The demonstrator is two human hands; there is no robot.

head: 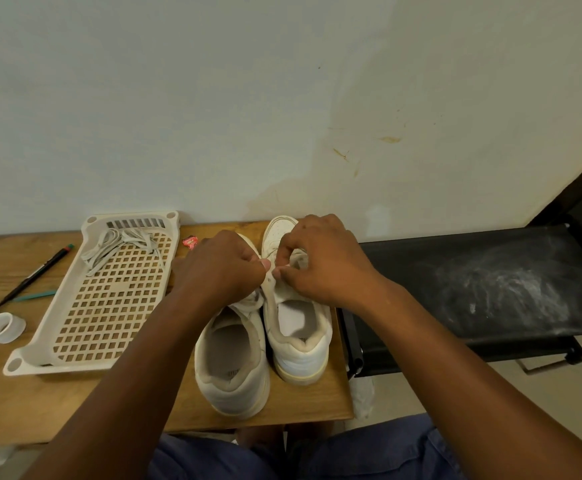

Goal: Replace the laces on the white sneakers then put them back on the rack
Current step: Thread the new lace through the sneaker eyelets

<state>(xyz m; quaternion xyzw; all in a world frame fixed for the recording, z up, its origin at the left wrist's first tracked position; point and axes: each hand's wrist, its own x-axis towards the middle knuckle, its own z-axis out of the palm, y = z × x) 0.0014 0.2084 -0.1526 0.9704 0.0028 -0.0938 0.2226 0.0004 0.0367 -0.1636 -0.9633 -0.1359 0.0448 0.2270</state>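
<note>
Two white sneakers stand side by side on the wooden table (12, 403), heels toward me: the left sneaker (234, 372) and the right sneaker (300, 344). My left hand (220, 268) and my right hand (324, 261) meet over the right sneaker's eyelet area, fingers curled, each pinching something small and pale at its left edge; the hands hide most of it. Loose grey-white laces (119, 247) lie in a heap at the far end of a perforated cream tray (33, 362).
A black rack shelf (490, 289), dusted white, stands to the right of the table. On the left lie a black pen (33, 275), a teal strip (34, 296) and a white roll (2, 327). A small red wrapper (190, 242) sits by the wall.
</note>
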